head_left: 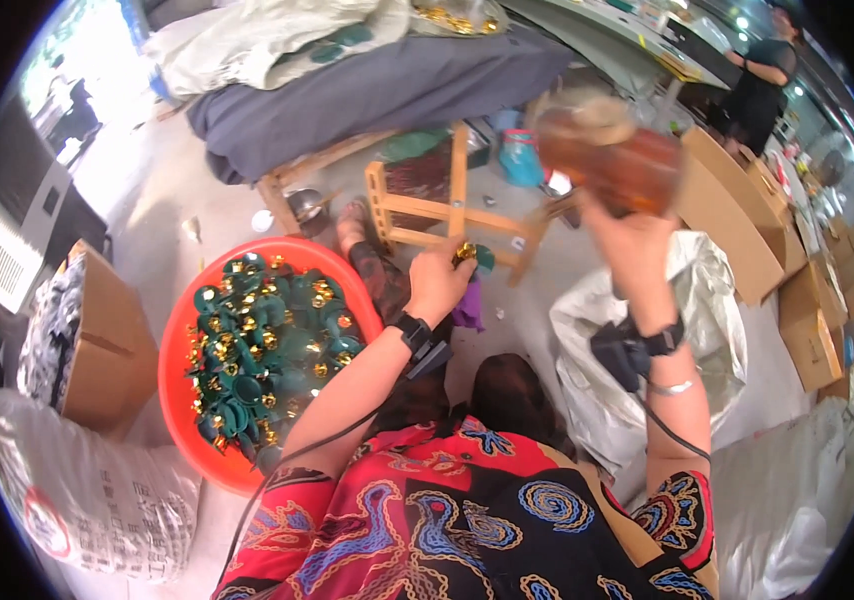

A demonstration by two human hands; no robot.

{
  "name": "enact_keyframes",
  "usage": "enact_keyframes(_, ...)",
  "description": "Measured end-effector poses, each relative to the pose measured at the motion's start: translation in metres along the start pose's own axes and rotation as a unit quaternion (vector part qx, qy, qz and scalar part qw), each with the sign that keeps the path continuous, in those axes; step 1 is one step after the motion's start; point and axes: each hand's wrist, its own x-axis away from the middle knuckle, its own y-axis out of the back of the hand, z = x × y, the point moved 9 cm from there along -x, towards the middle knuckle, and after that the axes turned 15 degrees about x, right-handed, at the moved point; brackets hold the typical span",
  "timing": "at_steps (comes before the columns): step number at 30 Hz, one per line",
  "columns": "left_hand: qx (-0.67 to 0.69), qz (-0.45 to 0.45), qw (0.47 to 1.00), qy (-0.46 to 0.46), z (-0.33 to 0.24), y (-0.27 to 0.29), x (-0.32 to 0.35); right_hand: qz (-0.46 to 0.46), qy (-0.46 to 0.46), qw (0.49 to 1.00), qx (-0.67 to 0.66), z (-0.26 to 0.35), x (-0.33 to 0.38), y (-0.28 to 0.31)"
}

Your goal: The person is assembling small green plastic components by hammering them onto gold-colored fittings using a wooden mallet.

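So the left hand [437,282] is pinching a small dark green piece with a gold bell-like bit [469,254] between its fingertips, held out in front over the floor, just past the rim of the big orange-red basin [179,345]. There's also a scrap of purple [467,308] hanging under that hand, can't really tell what it is. The basin sits on the floor to the person's left and it's heaped with a pile of the same green-and-gold pieces [267,350].

The right hand [632,245] is raised up high and wrapped around a brownish amber bottle [602,150], which is badly blurred, so I can't make out much more than colour and rough shape. Fingers look closed around its lower end.

Both wrists have black bands with small black devices and cables running back along the forearms. A silver bangle [671,386] sits on the right forearm too.

Around all that: a little wooden stool [447,205] straight ahead, a white plastic sack [692,330] gaping open on the right, and cardboard boxes [817,300] stacked beyond it. On the left there's another cardboard box [102,340] and a white woven sack [87,500] near the basin. At the top there's a bed-like platform with grey cloth [377,90]. Another person [762,75] stands way off at the upper right.
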Motion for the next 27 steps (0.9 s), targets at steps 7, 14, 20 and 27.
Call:
enact_keyframes(7, 0.301, 0.168, 0.938, -0.029, -0.091, -0.141, -0.004, -0.134, -0.039, 0.990, 0.018, 0.041, -0.013, 0.117)
enact_keyframes(14, 0.142, 0.111, 0.974, -0.139, -0.073, -0.077, 0.026, -0.073, -0.060, 0.984, 0.148, 0.014, 0.046, 0.112)
enact_keyframes(20, -0.123, -0.125, 0.982, 0.075, 0.082, 0.166, 0.123, 0.010, -0.130, 0.988, 0.077, -0.029, 0.082, 0.050)
enact_keyframes(27, -0.316, -0.027, 0.900, 0.297, 0.198, 0.204, 0.216, 0.050, -0.194, 0.980, 0.006, -0.033, 0.089, 0.002)
